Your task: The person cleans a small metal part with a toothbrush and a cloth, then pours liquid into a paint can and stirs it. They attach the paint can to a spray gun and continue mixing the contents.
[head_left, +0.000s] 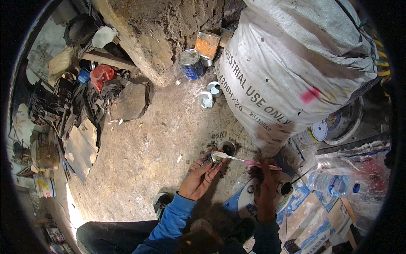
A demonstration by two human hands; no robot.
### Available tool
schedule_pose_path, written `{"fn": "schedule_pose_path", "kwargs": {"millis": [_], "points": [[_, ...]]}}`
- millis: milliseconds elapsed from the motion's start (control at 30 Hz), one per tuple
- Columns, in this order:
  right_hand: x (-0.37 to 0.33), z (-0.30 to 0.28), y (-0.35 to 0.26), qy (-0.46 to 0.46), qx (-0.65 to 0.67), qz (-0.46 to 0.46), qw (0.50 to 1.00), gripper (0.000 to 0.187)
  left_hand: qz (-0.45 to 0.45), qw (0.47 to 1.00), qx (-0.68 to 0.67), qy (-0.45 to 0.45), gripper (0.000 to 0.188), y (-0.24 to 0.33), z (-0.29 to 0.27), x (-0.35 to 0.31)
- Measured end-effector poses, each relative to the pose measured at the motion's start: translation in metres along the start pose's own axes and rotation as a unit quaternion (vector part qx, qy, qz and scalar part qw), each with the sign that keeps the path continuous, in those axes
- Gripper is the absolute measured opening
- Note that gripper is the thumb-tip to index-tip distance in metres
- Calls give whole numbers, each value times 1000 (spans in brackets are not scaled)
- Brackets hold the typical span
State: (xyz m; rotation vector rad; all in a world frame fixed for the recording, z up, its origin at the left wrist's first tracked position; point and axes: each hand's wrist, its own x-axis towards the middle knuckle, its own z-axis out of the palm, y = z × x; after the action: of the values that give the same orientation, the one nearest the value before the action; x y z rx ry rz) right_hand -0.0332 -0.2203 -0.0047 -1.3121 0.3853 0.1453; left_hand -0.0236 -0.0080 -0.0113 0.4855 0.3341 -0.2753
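My left hand (198, 180) is closed around a small, shiny round piece (216, 158), partly hidden by the fingers. In my right hand (265, 188) is a slim brush with a pink handle (261, 165), shaped like a toothbrush. Its pale end reaches left and touches or overlaps the small piece; the exact contact cannot be made out. Dark stains mark the fingers of my left hand. Just beyond them, a small round container (229, 147) with a dark inside stands on the floor.
A big white woven sack (279, 72) stands at the right. Farther off are a blue paint can (191, 64) and two small cups (206, 100). Scrap is heaped at the left around a flat board (81, 148). A plastic bottle (332, 184) lies at the right, near flattened cardboard (311, 220).
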Motion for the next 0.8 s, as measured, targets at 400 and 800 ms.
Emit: {"fn": "schedule_pose_path", "kwargs": {"millis": [400,800], "points": [[3,-6,25,-87,37,-211,973,36,-1,1000,-10,-7,44,0,-2,1],[46,20,15,74,-291,-238,924,14,9,1000,-25,15,43,2,-14,1]]}}
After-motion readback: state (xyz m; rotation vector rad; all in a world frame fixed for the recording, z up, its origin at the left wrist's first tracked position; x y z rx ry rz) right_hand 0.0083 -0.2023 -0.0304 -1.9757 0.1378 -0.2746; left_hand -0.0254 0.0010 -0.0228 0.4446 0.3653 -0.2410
